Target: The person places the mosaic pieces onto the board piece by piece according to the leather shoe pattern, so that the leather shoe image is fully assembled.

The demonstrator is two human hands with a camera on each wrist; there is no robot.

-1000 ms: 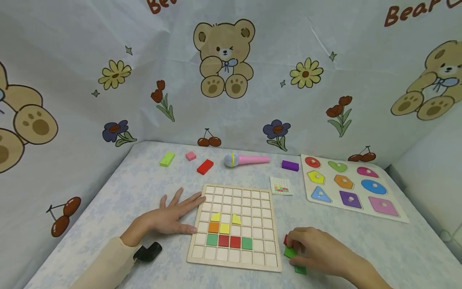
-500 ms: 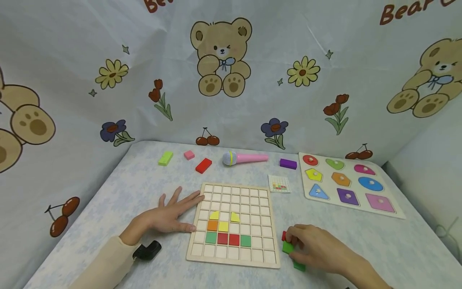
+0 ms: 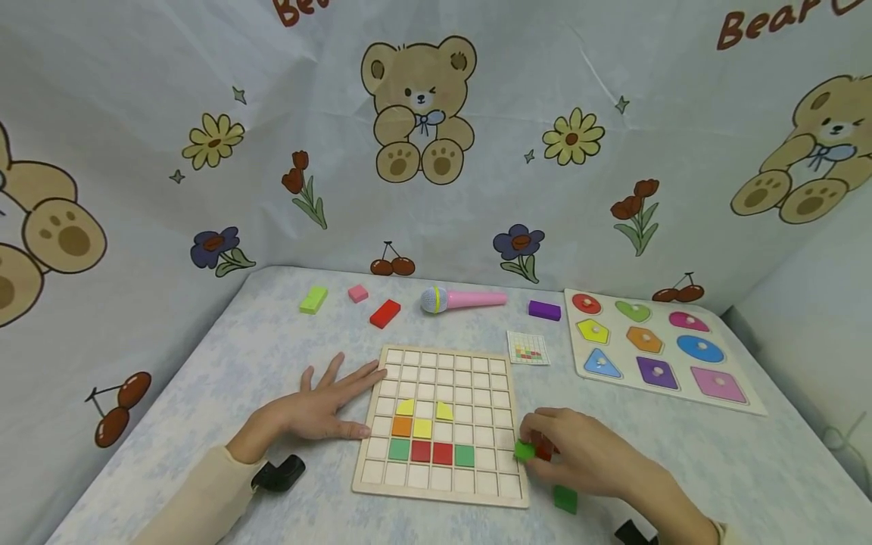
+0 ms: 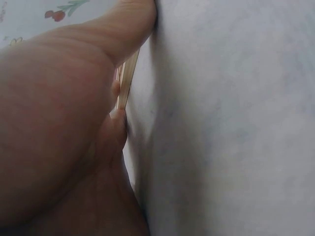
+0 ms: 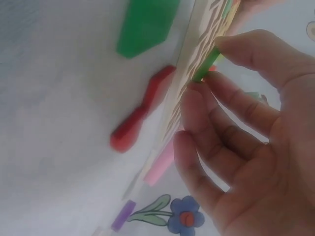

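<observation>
In the head view a wooden grid board point(image 3: 487, 378) lies at the middle of the table, with several yellow, orange, green and red tiles in its squares. Against its left edge rests my left hand point(image 3: 316, 411), fingers spread and straight. Thumb and fingertips of my right hand point(image 3: 589, 454) pinch a light green tile point(image 3: 524, 451) over the board's right edge. Partly hidden by that hand are red pieces point(image 3: 543, 448); the right wrist view shows two red pieces point(image 5: 158, 89) on the table. A darker green tile point(image 3: 565, 498) lies nearby.
Behind the board lie a patterned card point(image 3: 528, 349), a pink toy microphone point(image 3: 470, 300), and red point(image 3: 385, 313), pink point(image 3: 357, 294), light green point(image 3: 313, 300) and purple point(image 3: 544, 310) blocks. A knobbed shape puzzle point(image 3: 613, 352) is at right. A bear-printed cloth point(image 3: 286, 91) stands behind.
My right hand has picked up the light green tile from beside the board and moved it left and slightly away, to the board's right edge. The left hand has stayed in place.
</observation>
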